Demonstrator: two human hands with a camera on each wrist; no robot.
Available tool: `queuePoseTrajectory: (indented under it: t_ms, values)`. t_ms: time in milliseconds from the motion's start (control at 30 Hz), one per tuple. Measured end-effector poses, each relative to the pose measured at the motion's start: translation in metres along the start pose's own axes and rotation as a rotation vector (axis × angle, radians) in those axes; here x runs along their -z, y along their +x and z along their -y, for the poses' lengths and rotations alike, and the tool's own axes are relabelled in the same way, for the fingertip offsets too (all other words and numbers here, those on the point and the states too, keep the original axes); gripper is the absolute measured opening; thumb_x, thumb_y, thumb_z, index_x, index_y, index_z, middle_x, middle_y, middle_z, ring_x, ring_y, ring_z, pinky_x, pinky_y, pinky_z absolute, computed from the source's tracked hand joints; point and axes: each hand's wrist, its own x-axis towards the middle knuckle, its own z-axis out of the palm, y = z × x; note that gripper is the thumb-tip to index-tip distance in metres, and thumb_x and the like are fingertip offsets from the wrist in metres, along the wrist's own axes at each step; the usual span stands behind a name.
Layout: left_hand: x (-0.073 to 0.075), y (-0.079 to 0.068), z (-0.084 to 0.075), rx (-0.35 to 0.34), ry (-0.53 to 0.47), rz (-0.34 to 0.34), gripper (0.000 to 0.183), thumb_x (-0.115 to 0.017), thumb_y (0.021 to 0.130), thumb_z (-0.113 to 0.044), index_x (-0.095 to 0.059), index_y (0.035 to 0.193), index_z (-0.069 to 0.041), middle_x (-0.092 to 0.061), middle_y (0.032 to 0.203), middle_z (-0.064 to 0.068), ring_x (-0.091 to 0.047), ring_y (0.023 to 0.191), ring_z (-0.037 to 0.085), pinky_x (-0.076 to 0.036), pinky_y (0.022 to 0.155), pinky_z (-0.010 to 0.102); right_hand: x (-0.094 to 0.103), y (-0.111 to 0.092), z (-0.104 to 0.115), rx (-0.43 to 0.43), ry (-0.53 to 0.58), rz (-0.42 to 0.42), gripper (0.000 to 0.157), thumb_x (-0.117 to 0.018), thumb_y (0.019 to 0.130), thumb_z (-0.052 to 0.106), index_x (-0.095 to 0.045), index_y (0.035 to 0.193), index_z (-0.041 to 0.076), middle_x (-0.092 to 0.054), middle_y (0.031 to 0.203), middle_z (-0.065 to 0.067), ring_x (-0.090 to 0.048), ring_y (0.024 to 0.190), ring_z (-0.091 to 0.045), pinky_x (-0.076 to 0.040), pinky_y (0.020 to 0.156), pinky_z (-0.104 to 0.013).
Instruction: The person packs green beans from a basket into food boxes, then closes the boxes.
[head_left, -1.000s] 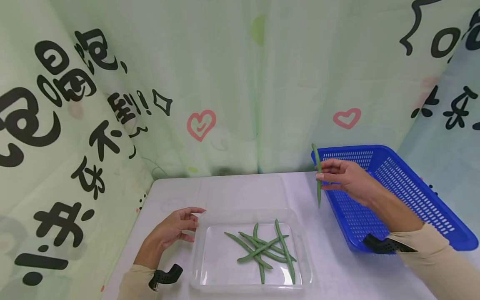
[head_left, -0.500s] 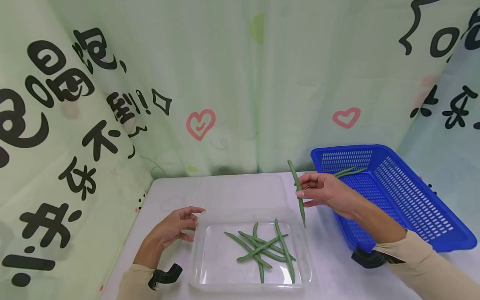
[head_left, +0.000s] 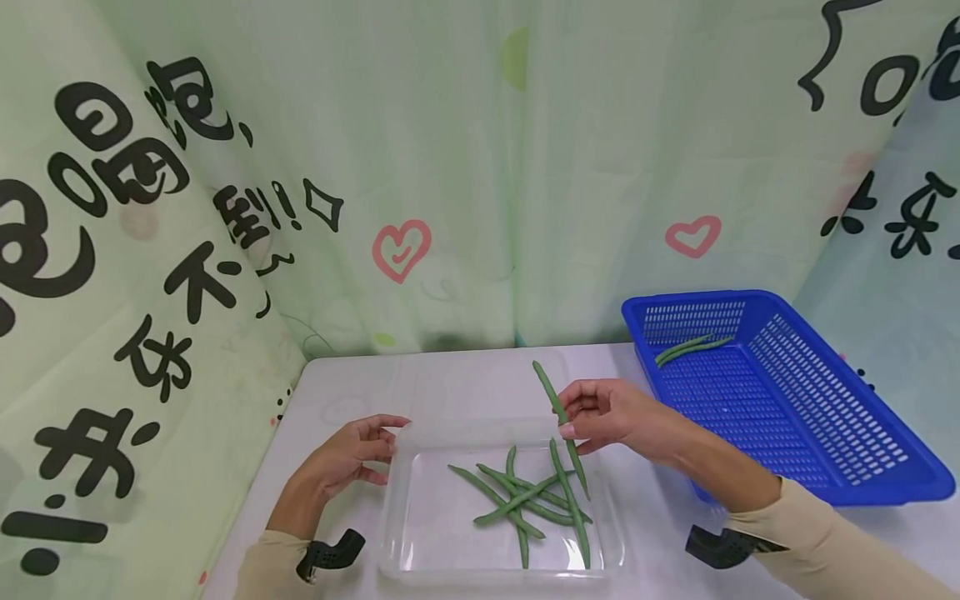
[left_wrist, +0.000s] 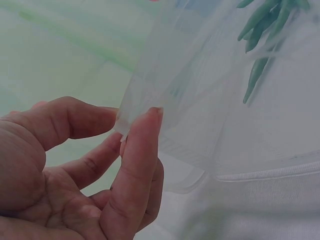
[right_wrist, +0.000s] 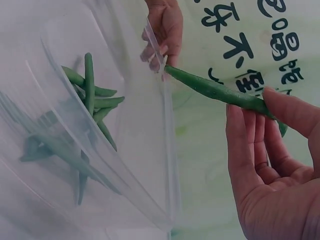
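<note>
My right hand (head_left: 633, 421) pinches a green bean (head_left: 547, 390) between thumb and fingertips. The bean slants over the far right corner of a clear plastic container (head_left: 435, 558). Its lower tip overlaps that container's inside in the head view. At the left side, my left hand (head_left: 341, 458) pinches the container's rim, thumb on one face and a finger on the other, as the left wrist view shows (left_wrist: 85, 175). Inside the container several green beans (head_left: 517, 504) lie crossed in a loose pile, also visible through its wall in the right wrist view.
A blue perforated basket (head_left: 855, 375) stands at the right of the white-covered table (head_left: 442, 387), with a few green beans (head_left: 690, 348) in its far left corner. A light green curtain (head_left: 465, 167) with black lettering and pink hearts hangs behind and to the left.
My right hand has carried the green bean from the blue basket leftward and toward me, over the clear container's corner. The beans in the basket have come into view. My left hand stays put.
</note>
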Motion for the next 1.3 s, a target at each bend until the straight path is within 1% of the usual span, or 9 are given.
queuePoseTrajectory:
  t_ms: [233, 467, 633, 733, 833, 1067, 1133, 1233, 1300]
  values:
    - [0.000, 0.000, 0.001, -0.003, -0.001, 0.003, 0.048, -0.058, 0.099, -0.002, -0.047, 0.145, 0.004, -0.053, 0.096, 0.003, -0.058, 0.088, 0.022, -0.060, 0.065, 0.031, -0.017, 0.002, -0.003, -0.002, 0.033, 0.087, 0.032, -0.075, 0.089, 0.009, -0.059, 0.114, -0.002, -0.062, 0.094, -0.007, -0.065, 0.087, -0.020, -0.061, 0.080, -0.044]
    - [0.000, -0.001, 0.001, 0.001, -0.008, 0.004, 0.049, -0.058, 0.098, -0.002, -0.047, 0.145, 0.003, -0.053, 0.096, 0.002, -0.058, 0.089, 0.023, -0.060, 0.065, 0.031, -0.029, 0.001, -0.005, -0.020, 0.016, 0.156, 0.033, -0.076, 0.089, 0.010, -0.059, 0.114, -0.002, -0.061, 0.092, -0.004, -0.063, 0.084, -0.016, -0.060, 0.077, -0.038]
    - [0.000, -0.001, 0.001, -0.001, -0.009, 0.003, 0.049, -0.059, 0.098, -0.002, -0.047, 0.145, 0.003, -0.053, 0.096, 0.003, -0.058, 0.089, 0.023, -0.060, 0.065, 0.032, -0.031, 0.001, -0.008, -0.001, -0.025, 0.220, 0.035, -0.075, 0.089, 0.011, -0.063, 0.118, -0.003, -0.065, 0.100, -0.008, -0.064, 0.088, -0.016, -0.060, 0.077, -0.035]
    - [0.000, 0.000, 0.001, -0.002, -0.006, 0.002, 0.049, -0.059, 0.098, -0.002, -0.047, 0.145, 0.003, -0.052, 0.096, 0.003, -0.058, 0.089, 0.022, -0.060, 0.065, 0.032, -0.028, 0.000, -0.008, 0.015, -0.061, 0.237, 0.034, -0.075, 0.089, 0.010, -0.065, 0.120, 0.001, -0.067, 0.108, -0.013, -0.065, 0.092, -0.017, -0.059, 0.081, -0.033]
    - [0.000, 0.000, 0.000, -0.001, -0.004, 0.000, 0.049, -0.059, 0.098, -0.002, -0.048, 0.145, 0.003, -0.051, 0.097, 0.003, -0.058, 0.088, 0.022, -0.060, 0.065, 0.032, -0.022, -0.001, -0.006, 0.020, -0.092, 0.223, 0.033, -0.075, 0.089, 0.011, -0.066, 0.119, 0.004, -0.067, 0.110, -0.016, -0.065, 0.095, -0.019, -0.057, 0.083, -0.032]
    - [0.000, 0.001, -0.001, 0.002, -0.003, -0.005, 0.049, -0.060, 0.097, -0.003, -0.048, 0.145, 0.002, -0.051, 0.098, 0.004, -0.059, 0.090, 0.024, -0.060, 0.065, 0.033, -0.003, -0.003, -0.002, 0.016, -0.107, 0.182, 0.033, -0.073, 0.092, 0.014, -0.065, 0.122, 0.001, -0.066, 0.111, -0.018, -0.066, 0.097, -0.024, -0.057, 0.086, -0.032]
    - [0.000, 0.001, -0.001, 0.003, -0.002, -0.005, 0.049, -0.060, 0.098, -0.003, -0.047, 0.145, 0.002, -0.052, 0.098, 0.004, -0.059, 0.091, 0.024, -0.060, 0.065, 0.032, 0.004, -0.004, -0.002, 0.003, -0.101, 0.166, 0.034, -0.072, 0.093, 0.014, -0.064, 0.123, 0.000, -0.065, 0.113, -0.021, -0.066, 0.098, -0.025, -0.057, 0.087, -0.033]
    - [0.000, 0.000, -0.001, 0.003, 0.001, -0.004, 0.049, -0.059, 0.098, -0.003, -0.047, 0.145, 0.003, -0.052, 0.098, 0.003, -0.059, 0.091, 0.024, -0.060, 0.065, 0.032, 0.012, -0.006, -0.004, -0.016, -0.088, 0.146, 0.035, -0.072, 0.093, 0.013, -0.063, 0.124, 0.000, -0.064, 0.114, -0.022, -0.066, 0.101, -0.027, -0.057, 0.089, -0.034]
    - [0.000, 0.000, -0.001, 0.003, 0.002, -0.004, 0.049, -0.059, 0.098, -0.003, -0.047, 0.145, 0.003, -0.052, 0.098, 0.003, -0.059, 0.092, 0.025, -0.060, 0.066, 0.032, 0.016, -0.006, -0.005, -0.013, -0.089, 0.141, 0.036, -0.071, 0.094, 0.013, -0.062, 0.125, -0.002, -0.063, 0.114, -0.022, -0.065, 0.102, -0.027, -0.057, 0.090, -0.034]
